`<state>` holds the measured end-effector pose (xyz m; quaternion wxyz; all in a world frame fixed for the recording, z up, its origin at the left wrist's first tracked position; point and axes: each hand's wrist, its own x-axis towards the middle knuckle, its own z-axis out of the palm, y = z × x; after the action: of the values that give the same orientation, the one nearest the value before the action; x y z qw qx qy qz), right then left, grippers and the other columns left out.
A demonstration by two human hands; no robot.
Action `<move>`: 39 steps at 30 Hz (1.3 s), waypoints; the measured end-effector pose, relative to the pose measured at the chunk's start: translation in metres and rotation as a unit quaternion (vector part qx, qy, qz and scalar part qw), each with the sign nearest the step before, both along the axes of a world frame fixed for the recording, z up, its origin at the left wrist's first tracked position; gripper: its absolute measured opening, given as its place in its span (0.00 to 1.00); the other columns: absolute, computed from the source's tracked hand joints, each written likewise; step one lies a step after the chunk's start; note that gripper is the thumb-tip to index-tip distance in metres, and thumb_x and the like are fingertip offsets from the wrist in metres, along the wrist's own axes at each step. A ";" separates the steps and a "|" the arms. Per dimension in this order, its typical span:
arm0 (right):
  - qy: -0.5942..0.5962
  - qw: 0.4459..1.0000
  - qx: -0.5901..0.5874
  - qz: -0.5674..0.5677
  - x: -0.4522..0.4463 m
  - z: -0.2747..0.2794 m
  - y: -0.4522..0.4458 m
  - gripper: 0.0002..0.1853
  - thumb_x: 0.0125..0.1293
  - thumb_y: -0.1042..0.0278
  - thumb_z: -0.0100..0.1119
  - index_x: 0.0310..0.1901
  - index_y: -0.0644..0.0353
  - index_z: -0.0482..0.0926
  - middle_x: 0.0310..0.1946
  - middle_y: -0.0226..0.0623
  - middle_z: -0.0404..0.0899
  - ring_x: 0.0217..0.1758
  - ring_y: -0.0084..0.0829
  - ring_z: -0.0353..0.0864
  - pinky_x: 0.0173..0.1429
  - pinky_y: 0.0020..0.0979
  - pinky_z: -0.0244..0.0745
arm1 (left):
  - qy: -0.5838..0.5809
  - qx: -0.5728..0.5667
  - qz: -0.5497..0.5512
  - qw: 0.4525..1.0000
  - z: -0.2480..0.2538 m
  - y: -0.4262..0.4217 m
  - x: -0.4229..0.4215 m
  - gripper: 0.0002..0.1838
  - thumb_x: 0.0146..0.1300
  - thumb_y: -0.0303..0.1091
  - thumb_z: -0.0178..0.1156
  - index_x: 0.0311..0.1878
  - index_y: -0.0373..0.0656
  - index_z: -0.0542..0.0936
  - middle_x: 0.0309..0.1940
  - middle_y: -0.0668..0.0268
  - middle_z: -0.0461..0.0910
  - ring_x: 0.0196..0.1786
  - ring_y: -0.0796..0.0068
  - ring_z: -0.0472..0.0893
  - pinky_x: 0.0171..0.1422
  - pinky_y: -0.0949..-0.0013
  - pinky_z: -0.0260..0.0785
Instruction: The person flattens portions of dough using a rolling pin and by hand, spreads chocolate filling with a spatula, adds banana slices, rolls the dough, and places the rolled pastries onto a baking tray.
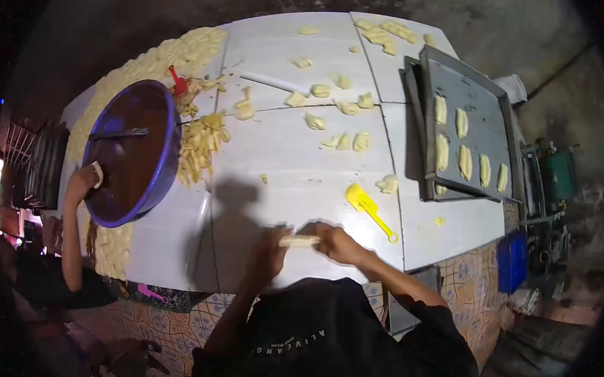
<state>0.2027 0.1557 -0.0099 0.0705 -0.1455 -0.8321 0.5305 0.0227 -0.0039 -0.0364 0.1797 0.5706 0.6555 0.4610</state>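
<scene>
A pale strip of dough (pixel 300 242) is held level between my two hands, low over the front of the white tiled table (pixel 270 153). My left hand (pixel 271 252) has its fingers closed on the strip's left end. At the other end my right hand (pixel 335 242) pinches it with bent fingers. Just beyond my right hand lies a yellow plastic scraper (pixel 371 212). Loose dough pieces (pixel 315 122) are scattered farther back on the tiles.
At the left, a co-worker's hand (pixel 84 181) holds a piece at a purple basin (pixel 165 182) of brown filling. Near it are yellow strips (pixel 203 142), a red scraper (pixel 177 80) and many dough pieces (pixel 176 53). A metal tray (pixel 477 105) with several dough rolls is at the right.
</scene>
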 end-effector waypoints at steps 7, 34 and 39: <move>-0.047 0.984 0.066 -0.156 0.049 0.009 0.012 0.13 0.66 0.76 0.58 0.51 0.70 0.82 0.54 0.55 0.81 0.61 0.50 0.78 0.65 0.42 0.73 | 0.044 -0.059 -0.046 0.996 -0.020 -0.060 0.041 0.19 0.63 0.20 0.55 0.57 0.36 0.81 0.54 0.51 0.79 0.59 0.49 0.76 0.65 0.50 0.71; 0.037 0.941 0.327 -0.077 -0.010 -0.009 -0.028 0.28 0.64 0.71 0.61 0.65 0.72 0.71 0.65 0.59 0.72 0.70 0.52 0.71 0.66 0.46 0.74 | 0.047 -0.072 0.028 0.996 0.018 0.016 0.016 0.35 0.69 0.41 0.62 0.74 0.32 0.65 0.70 0.41 0.68 0.74 0.46 0.67 0.81 0.49 0.49; -0.025 0.885 0.465 -0.021 -0.003 -0.029 -0.014 0.28 0.66 0.62 0.61 0.64 0.70 0.74 0.67 0.52 0.74 0.78 0.46 0.63 0.76 0.50 0.63 | 0.297 -0.172 -0.041 0.938 0.030 0.019 0.031 0.49 0.68 0.62 0.56 0.76 0.28 0.57 0.75 0.39 0.60 0.80 0.46 0.58 0.81 0.36 0.44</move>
<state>0.2002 0.1412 -0.0392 0.1198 -0.1267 -0.9816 0.0772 0.0537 0.0149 -0.0064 0.0912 0.6686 0.7240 0.1433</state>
